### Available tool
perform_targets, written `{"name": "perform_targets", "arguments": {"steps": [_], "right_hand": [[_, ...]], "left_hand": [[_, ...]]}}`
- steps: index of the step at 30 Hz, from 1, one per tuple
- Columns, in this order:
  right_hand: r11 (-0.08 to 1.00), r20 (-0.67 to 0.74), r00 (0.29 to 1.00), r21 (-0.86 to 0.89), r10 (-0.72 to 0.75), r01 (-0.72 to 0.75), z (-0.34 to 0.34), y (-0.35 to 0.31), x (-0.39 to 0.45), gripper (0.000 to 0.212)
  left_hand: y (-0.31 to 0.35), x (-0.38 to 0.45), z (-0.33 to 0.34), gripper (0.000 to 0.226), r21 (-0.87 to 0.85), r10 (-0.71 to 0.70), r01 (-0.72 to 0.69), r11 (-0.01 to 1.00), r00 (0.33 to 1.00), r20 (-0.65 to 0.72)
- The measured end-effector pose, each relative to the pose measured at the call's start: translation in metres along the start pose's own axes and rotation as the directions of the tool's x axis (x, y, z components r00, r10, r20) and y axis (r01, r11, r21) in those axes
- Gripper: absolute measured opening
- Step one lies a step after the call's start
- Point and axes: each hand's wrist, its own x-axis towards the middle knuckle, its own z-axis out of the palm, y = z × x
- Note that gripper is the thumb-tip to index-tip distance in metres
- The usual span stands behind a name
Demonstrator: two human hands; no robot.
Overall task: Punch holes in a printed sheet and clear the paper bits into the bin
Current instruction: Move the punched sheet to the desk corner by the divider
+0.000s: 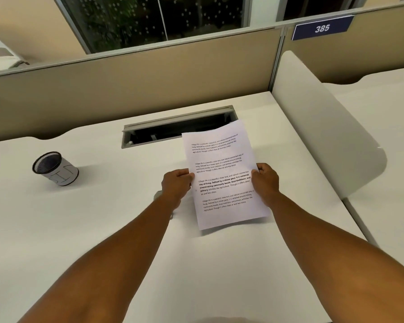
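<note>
A smooth, matte white table (79,229) filled the office cubicle, backed by a beige fabric partition (149,85) with dark window glass above it. At the left stood a small cylindrical bin (55,168), black wire mesh at the rim and wrapped in pale paper lower down, leaning slightly in the wide-angle view and well apart from everything else. Behind the middle of the table, a rectangular cable slot (173,129) with a grey metal frame lay open and dark inside.

The left hand (176,186) pinched the left edge of a printed sheet (222,176), thumb on top, fingers curled under, the grip clamped on the paper. Something small and grey showed just beneath that wrist, too hidden to identify. The sheet was thin white paper carrying four blocks of black text, held above the table; its long axis ran away from the person, the top tilted a little to the right, its far corner overlapping the slot. The right hand (265,180) closed its grip on the sheet's right edge in the same way. Farther right rose a curved white divider panel (324,136) and a blue plate reading 385 (322,27).
</note>
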Motion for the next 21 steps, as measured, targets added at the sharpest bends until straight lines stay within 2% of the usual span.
{"name": "perform_targets", "arguments": {"steps": [6, 9, 16, 21], "right_hand": [[0.997, -0.123, 0.992, -0.079, -0.015, 0.005, -0.02, 0.003, 0.023, 0.03], [0.997, -0.162, 0.987, -0.071, 0.001, -0.012, -0.034, 0.006, 0.035, 0.029], [0.998, -0.226, 0.974, -0.039, 0.031, -0.04, -0.058, 0.013, 0.069, 0.036], [0.998, -0.268, 0.963, -0.039, 0.035, -0.048, -0.07, 0.018, 0.094, 0.033]], "left_hand": [[0.008, 0.015, 0.038, 0.013, -0.021, -0.023, 0.023, 1.0, 1.0, 0.007], [0.016, 0.022, 0.057, 0.009, -0.026, -0.033, 0.033, 0.999, 0.999, 0.006], [0.027, 0.041, 0.102, 0.022, -0.047, -0.077, 0.08, 0.996, 0.995, 0.059], [0.03, 0.05, 0.131, 0.015, -0.049, -0.107, 0.11, 0.993, 0.992, 0.07]]}}
